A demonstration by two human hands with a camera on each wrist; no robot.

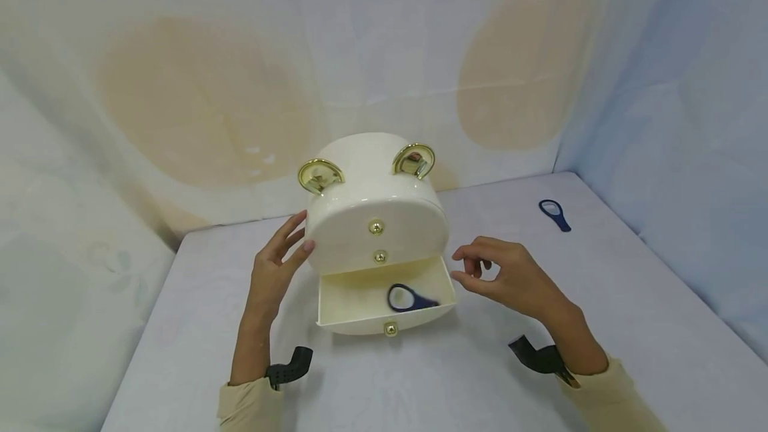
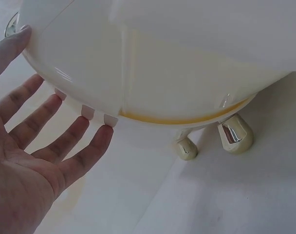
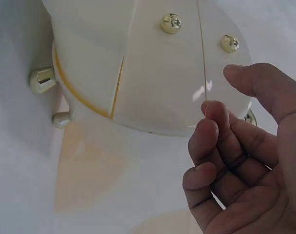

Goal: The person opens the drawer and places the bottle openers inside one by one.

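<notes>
A cream, rounded drawer box (image 1: 375, 212) with gold knobs and two gold ear-shaped handles stands on the table. Its bottom drawer (image 1: 354, 299) is pulled out, and a dark blue loop-shaped tool (image 1: 408, 299) lies inside. My left hand (image 1: 289, 245) has straight fingers resting against the box's left side; in the left wrist view the left hand (image 2: 46, 141) has its fingertips against the box's curved wall (image 2: 177, 63). My right hand (image 1: 474, 267) hovers just right of the drawer, fingers loosely curled, holding nothing. In the right wrist view the right hand (image 3: 235, 161) sits close to the box (image 3: 157, 83).
A second dark blue loop tool (image 1: 555, 213) lies at the table's far right. The pale table (image 1: 600, 325) is enclosed by cloth walls at the back and sides. The box stands on small gold feet (image 2: 234, 134).
</notes>
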